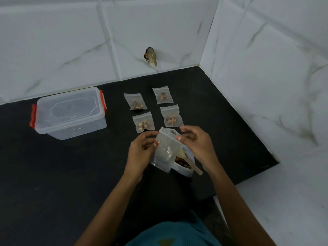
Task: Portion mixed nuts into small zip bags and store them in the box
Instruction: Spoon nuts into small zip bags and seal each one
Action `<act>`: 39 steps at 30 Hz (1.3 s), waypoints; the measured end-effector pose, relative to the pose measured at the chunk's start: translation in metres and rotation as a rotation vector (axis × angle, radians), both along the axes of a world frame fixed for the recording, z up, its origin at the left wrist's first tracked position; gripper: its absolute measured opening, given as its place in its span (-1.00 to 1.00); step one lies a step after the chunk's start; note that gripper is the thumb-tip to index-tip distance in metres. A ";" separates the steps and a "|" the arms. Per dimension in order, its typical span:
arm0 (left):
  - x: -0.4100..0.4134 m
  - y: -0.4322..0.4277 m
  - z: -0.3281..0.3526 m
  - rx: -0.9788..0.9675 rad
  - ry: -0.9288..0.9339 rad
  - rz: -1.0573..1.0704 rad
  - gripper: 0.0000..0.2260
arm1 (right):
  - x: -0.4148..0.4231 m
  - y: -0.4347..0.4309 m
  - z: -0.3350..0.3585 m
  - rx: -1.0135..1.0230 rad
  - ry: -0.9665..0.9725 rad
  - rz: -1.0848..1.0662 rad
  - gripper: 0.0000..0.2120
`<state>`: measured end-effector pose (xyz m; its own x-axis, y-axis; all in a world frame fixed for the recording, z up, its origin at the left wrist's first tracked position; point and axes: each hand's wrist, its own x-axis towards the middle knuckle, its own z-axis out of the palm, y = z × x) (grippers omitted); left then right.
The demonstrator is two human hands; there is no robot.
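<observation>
Dim, soft, slightly blurry; wide-angle bending at edges.

I'm looking at a home kitchen corner: black stone counter [71, 174] meeting white marble-look wall tiles [159, 23], lidded plastic storage box [69, 112].

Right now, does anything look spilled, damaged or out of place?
A ragged brown patch on the back wall tile, damage or something stuck there, I cannot tell which. Nothing spilled on the counter.
</observation>
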<state>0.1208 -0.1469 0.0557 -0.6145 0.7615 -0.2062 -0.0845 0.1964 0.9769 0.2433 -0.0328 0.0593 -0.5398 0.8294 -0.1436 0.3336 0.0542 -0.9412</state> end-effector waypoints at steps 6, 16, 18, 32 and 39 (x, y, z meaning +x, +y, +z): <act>-0.005 -0.009 -0.009 -0.017 0.150 -0.076 -0.66 | -0.007 -0.016 -0.004 -0.041 -0.079 0.123 -0.79; 0.005 -0.019 -0.004 -0.077 0.200 0.071 -0.89 | -0.016 -0.038 -0.012 -0.188 -0.029 -0.008 -0.96; 0.008 -0.019 -0.002 -0.056 0.090 0.056 -0.97 | -0.018 -0.042 -0.014 -0.226 -0.020 -0.007 -0.87; -0.007 -0.021 0.000 -0.007 -0.098 -0.025 -0.87 | -0.020 -0.050 -0.007 -0.172 -0.001 0.061 -0.96; -0.001 -0.018 -0.003 -0.004 -0.128 -0.003 -0.89 | -0.023 -0.052 -0.007 -0.084 -0.047 0.056 -0.90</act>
